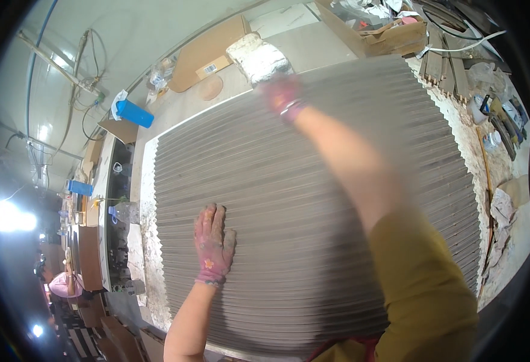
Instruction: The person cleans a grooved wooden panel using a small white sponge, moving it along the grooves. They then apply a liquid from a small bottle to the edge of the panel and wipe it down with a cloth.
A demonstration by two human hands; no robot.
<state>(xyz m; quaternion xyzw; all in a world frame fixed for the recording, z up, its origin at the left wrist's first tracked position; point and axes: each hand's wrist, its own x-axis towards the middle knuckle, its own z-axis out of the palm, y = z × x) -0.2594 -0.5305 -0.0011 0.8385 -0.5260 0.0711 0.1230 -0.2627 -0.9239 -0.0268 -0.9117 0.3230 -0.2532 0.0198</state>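
Observation:
A broad grey-brown panel of narrow parallel ridges (289,181) lies before me, with jagged side edges. My left hand (212,244), in a pink flowered glove with soiled fingertips, rests flat on its left part, fingers stretched out and holding nothing. My right arm reaches across to the panel's far edge. There my right hand (282,95), also in a pink glove, is smeared by motion. It meets the near end of a white and silvery crumpled bundle (264,60); whether its fingers grip the bundle I cannot tell.
Behind the panel lie a cardboard piece (211,51) and a round tan disc (211,87). A blue container (135,113) stands at the far left corner. An open cardboard box (394,37) is at the back right. Tools and bottles (500,123) crowd the right side. Another person (67,283) is at far left.

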